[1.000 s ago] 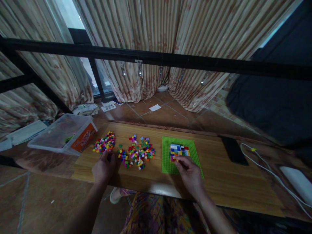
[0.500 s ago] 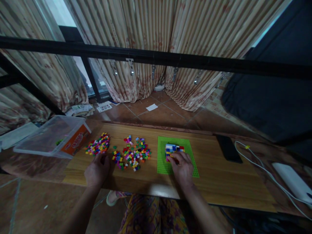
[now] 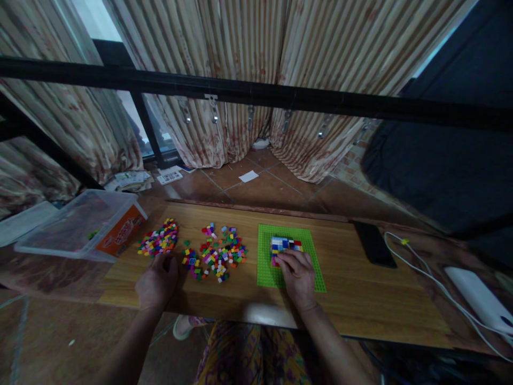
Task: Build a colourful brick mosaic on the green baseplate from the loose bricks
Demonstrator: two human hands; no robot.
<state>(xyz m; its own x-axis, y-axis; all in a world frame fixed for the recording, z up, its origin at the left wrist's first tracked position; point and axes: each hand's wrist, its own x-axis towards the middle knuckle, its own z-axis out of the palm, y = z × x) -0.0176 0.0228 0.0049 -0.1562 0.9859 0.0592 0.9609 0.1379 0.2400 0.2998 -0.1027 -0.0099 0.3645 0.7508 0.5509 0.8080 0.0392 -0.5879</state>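
Block patch (image 3: 285, 245), multicoloured, sits on the green baseplate (image 3: 290, 259) mid-tabletop (image 3: 360, 299). Right hand (image 3: 297, 271) now lies flatter over the patch's near edge than a second ago, fingers curled down on it, apparently pressing; whether a brick is pinched underneath I cannot tell. Left hand (image 3: 157, 280) has stayed put, loosely curled, holding nothing visible, just short of the tidy brick heap (image 3: 159, 239). Scattered bricks (image 3: 216, 254) lie between. Clear tub (image 3: 80, 224) at far left.
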